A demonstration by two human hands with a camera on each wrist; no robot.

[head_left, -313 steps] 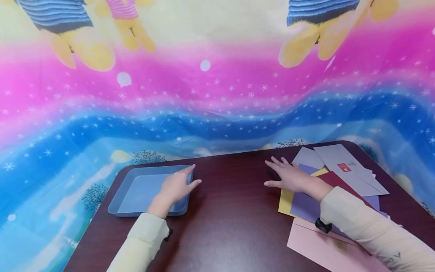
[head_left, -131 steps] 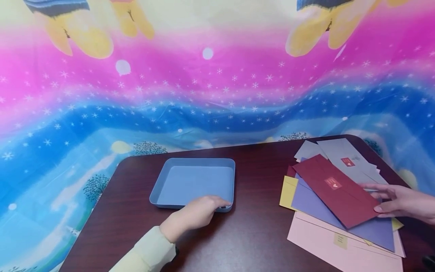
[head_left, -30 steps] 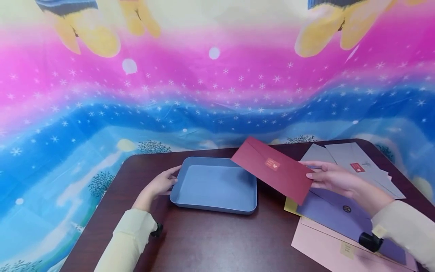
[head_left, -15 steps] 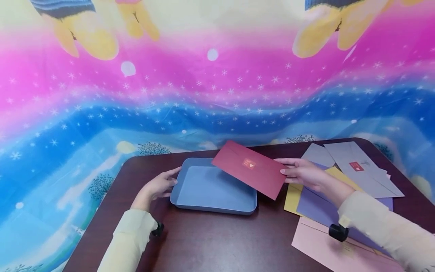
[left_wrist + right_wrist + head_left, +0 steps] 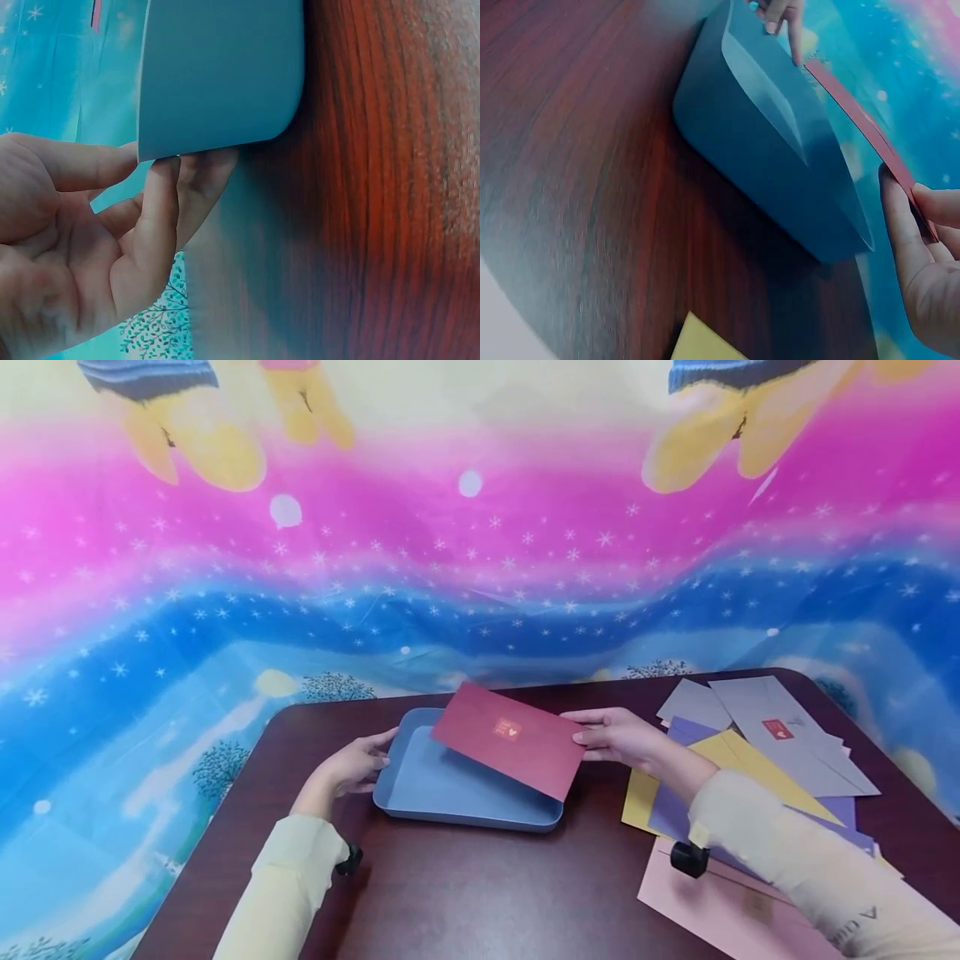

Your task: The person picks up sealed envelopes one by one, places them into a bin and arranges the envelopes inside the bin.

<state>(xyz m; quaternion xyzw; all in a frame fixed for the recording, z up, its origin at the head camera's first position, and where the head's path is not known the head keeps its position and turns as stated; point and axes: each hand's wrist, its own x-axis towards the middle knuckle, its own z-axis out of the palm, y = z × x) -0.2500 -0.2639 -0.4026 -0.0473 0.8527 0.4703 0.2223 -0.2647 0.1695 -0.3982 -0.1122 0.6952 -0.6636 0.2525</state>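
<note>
Fingers of right hand [image 5: 617, 737] pinch tilted red envelope [image 5: 504, 747] above blue tray [image 5: 431, 778]; left hand [image 5: 348, 768], palm inward, grips tray's rim.

Curtained tabletop workspace: dark wood-grain table [image 5: 480, 893] against snowflake-patterned cloth backdrop [image 5: 480, 560].

red envelope [image 5: 517, 756] | grey-blue tray [image 5: 431, 781] | brown wood-grain tabletop [image 5: 487, 885] | snowflake-patterned backdrop [image 5: 420, 568]

From high up, the head view faces forward and down over the dark red-brown wooden counter [image 5: 465, 893]. The left wrist view, turned sideways, looks from close up at the blue-grey rectangular tray [image 5: 450, 785], upper centre. The right wrist view, also tilted, faces the tray's outer side from nearby; all three share tray and counter.
</note>
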